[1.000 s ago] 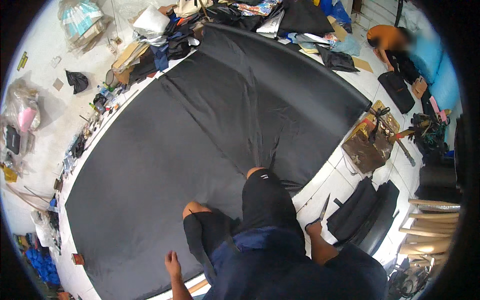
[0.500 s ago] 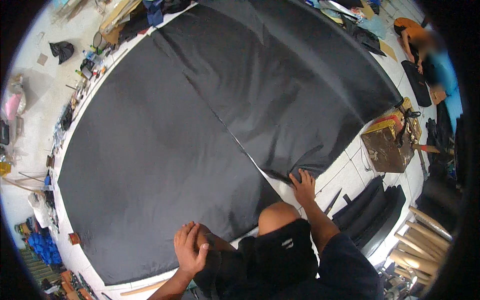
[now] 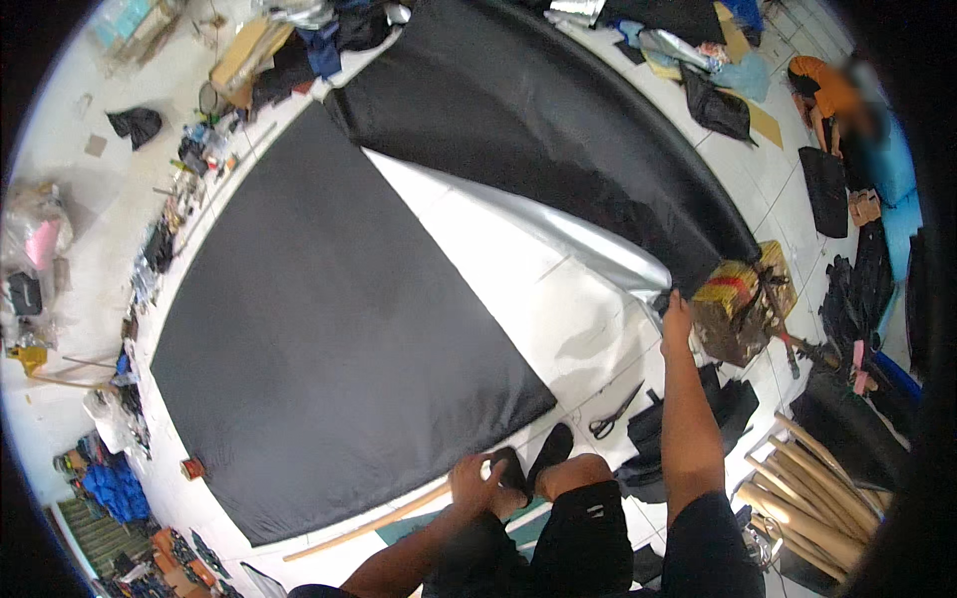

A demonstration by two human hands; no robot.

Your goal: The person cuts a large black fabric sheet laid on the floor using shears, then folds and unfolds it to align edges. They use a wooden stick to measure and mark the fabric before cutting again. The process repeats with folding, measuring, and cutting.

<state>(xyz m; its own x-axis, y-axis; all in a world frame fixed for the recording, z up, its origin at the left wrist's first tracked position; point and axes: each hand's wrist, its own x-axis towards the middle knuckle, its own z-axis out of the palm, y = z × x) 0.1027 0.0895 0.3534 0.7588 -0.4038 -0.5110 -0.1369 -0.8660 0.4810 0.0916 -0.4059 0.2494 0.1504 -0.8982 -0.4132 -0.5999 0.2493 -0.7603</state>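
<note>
White floor tiles (image 3: 503, 269) are largely covered by a broad black sheet (image 3: 349, 339), which is parted by a wedge-shaped gap, narrow at the far end and wide at the near end; whether its two sides are fully separate at the point of the wedge cannot be told. On the left, the flat side is spread smoothly over the floor, while on the right a flap (image 3: 538, 149) is held up by its near corner, so that the silver underside (image 3: 598, 244) is shown along its turned edge. Beyond the flap, the far right border is gathered into a long, thick roll (image 3: 658, 130), which is likely to be felt as the heaviest and stiffest part. Otherwise the material can be judged soft and floppy, light at a corner but awkward in bulk, easily creased rather than easily broken, and perhaps slippery on its smooth face. It is best gripped at a corner or along the free edge, with a little cloth bunched in the palm. That corner is clasped by the right hand (image 3: 677, 324), its fingers closed on the bunched edge. By the left hand (image 3: 477, 483) the left leg is covered, near a black shoe (image 3: 510, 470); whether its fingers are apart or together cannot be told. Scissors (image 3: 626, 403) are left lying on the tiles, near the gap.
</note>
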